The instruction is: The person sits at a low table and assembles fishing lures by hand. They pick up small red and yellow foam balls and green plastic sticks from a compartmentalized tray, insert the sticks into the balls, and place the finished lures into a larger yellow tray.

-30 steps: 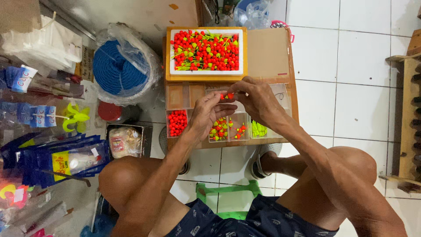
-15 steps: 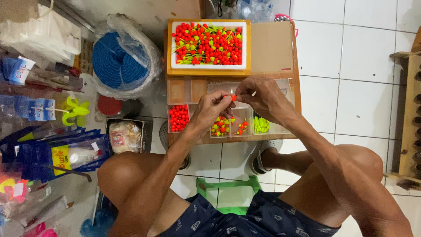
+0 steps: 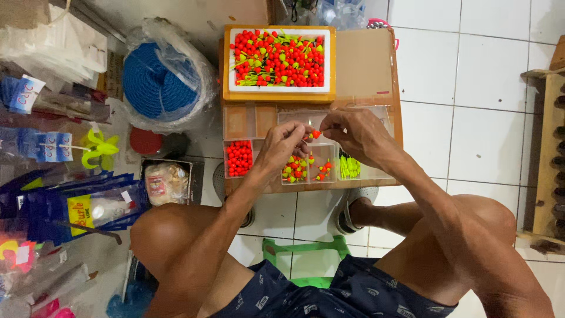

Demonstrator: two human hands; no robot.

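Hands meet over the middle of the low cardboard-covered board. My left hand [image 3: 282,147] and right hand [image 3: 353,132] are brought fingertip to fingertip, and between them sits one small orange-red float bead [image 3: 316,134], held above the clear compartment box [image 3: 376,118]. The fingertips of both hands are pinched together on that bead; whether a stem or line runs through it I cannot tell at this size.

Layout on the board:
- Far edge: white foam tray [image 3: 235,59] in an orange frame, heaped with mixed red and yellow-green floats. This is the unsorted stock and it looks close to full.
- Near-left corner of the box: one compartment packed with plain red beads [image 3: 238,158].
- Near edge, centre: two compartments with small lots of mixed yellow and orange pieces [image 3: 294,171], directly under my left hand.
- Near edge, right of centre: a short bundle of yellow-green stems [image 3: 349,166].
- Far row of the box: compartments that appear bare.

Judged progress: early to middle. One compartment is filled and three hold modest amounts, while the bulk in the tray and several compartments remain to be dealt with.

Off the board, to the left, a coil of blue rope [image 3: 154,79] in a plastic bag lies on the floor.
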